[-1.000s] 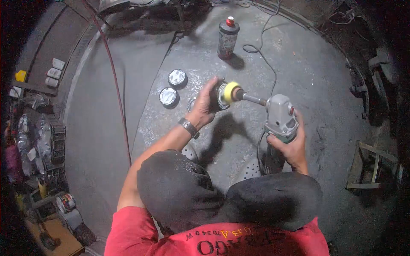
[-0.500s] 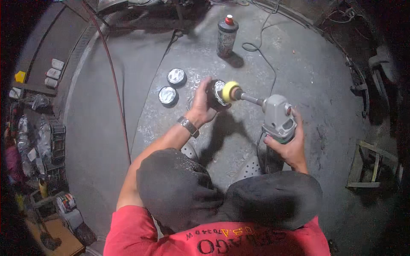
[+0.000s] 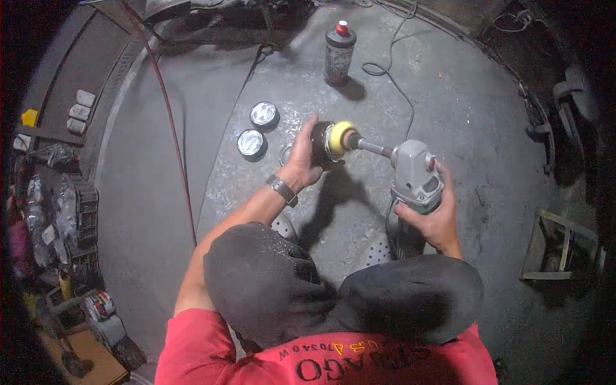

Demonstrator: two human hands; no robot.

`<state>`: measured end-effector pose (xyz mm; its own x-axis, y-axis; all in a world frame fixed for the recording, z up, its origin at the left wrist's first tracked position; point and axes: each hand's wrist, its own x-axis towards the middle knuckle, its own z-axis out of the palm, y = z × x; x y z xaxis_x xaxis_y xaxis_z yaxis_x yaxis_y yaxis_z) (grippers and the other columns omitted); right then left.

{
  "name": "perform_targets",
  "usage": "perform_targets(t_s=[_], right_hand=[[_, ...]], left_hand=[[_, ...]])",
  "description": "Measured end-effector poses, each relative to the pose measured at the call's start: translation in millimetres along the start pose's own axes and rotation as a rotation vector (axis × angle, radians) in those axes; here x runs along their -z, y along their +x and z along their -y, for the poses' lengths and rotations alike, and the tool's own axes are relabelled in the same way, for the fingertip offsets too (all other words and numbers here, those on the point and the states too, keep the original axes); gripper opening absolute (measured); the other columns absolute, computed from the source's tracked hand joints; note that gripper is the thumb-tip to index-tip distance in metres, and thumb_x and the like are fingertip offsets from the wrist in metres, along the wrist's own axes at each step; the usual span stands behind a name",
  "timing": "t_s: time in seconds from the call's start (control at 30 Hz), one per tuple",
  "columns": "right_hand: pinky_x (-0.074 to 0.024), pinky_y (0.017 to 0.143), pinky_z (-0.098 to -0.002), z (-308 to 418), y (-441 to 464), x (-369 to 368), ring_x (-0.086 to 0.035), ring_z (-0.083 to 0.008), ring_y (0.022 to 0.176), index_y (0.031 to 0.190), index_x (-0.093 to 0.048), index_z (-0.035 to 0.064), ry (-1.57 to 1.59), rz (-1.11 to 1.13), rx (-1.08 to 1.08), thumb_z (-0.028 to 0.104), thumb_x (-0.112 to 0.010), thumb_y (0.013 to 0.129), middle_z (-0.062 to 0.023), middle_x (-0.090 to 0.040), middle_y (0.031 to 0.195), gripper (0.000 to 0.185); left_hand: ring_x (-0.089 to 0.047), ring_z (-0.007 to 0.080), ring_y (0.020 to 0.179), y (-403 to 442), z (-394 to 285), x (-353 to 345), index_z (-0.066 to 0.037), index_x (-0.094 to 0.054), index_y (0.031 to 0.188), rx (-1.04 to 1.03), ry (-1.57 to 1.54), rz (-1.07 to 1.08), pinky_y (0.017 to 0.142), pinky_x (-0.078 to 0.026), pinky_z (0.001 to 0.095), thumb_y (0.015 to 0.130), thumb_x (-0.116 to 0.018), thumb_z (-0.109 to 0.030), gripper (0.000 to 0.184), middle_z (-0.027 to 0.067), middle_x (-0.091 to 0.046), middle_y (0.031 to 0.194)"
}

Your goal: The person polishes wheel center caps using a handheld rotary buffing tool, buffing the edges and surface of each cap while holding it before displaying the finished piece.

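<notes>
My left hand (image 3: pixel 301 157) grips a dark round part (image 3: pixel 319 142), its face turned to the right. Against that face presses the yellow foam pad (image 3: pixel 341 137) of a grey power polisher (image 3: pixel 414 172). My right hand (image 3: pixel 437 221) is wrapped round the polisher's body, with the long shaft (image 3: pixel 375 147) pointing left. Left of my left hand, two round dark parts with shiny silver faces, one upper (image 3: pixel 264 114) and one lower (image 3: pixel 251 144), lie on the floor. Another ring-like piece (image 3: pixel 286 154) is partly hidden behind my left hand.
A bottle with a red cap (image 3: pixel 339 54) stands ahead. A thin cable (image 3: pixel 401 90) loops over the floor on the right, and a reddish hose (image 3: pixel 168 102) runs along the left. Crates (image 3: pixel 83 212) line the left edge; a wooden frame (image 3: pixel 558 247) lies at right.
The yellow pad has moved slightly left and now covers more of the held part's face. That face has turned further right, toward the pad. The polisher has shifted a little left.
</notes>
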<state>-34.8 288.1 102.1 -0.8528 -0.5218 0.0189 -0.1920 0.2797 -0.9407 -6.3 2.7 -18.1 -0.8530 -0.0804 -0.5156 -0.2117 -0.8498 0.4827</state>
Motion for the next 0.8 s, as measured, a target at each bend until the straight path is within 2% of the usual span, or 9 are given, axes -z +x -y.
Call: perform_targets(t_s=[0.53, 0.63, 0.8], right_hand=[[-0.0467, 0.105, -0.0388, 6, 1, -1, -0.059, -0.0259, 0.122, 0.143, -0.04, 0.0028, 0.026, 0.004, -0.05, 0.016, -0.096, 0.064, -0.0166, -0.057, 0.132, 0.098], [-0.0469, 0.104, -0.0387, -1, -2, -3, -0.059, -0.0259, 0.122, 0.143, -0.04, 0.0027, 0.074, -0.011, -0.053, 0.016, -0.096, 0.064, -0.0168, -0.058, 0.131, 0.098], [-0.047, 0.104, -0.0386, 1, -1, 1, -0.06, -0.0257, 0.121, 0.143, -0.04, 0.0022, 0.01, 0.011, -0.01, 0.015, -0.095, 0.065, -0.0165, -0.059, 0.13, 0.096]], left_hand=[[-0.066, 0.0333, 0.112, -9, -10, -1, -0.017, -0.06, 0.128, 0.076, -0.156, 0.03, 0.102, -0.046, 0.0628, 0.101, -0.044, -0.062, 0.055, 0.0106, -0.068, 0.125], [-0.067, 0.0311, 0.108, -15, -9, -6, -0.012, -0.059, 0.127, 0.05, -0.188, 0.013, 0.094, -0.052, 0.0576, 0.103, -0.041, -0.058, 0.055, 0.0111, -0.068, 0.12], [-0.068, 0.029, 0.101, -13, -10, -8, -0.012, -0.06, 0.124, 0.032, -0.105, 0.007, 0.09, -0.053, 0.0523, 0.101, -0.046, -0.058, 0.054, 0.009, -0.069, 0.115]])
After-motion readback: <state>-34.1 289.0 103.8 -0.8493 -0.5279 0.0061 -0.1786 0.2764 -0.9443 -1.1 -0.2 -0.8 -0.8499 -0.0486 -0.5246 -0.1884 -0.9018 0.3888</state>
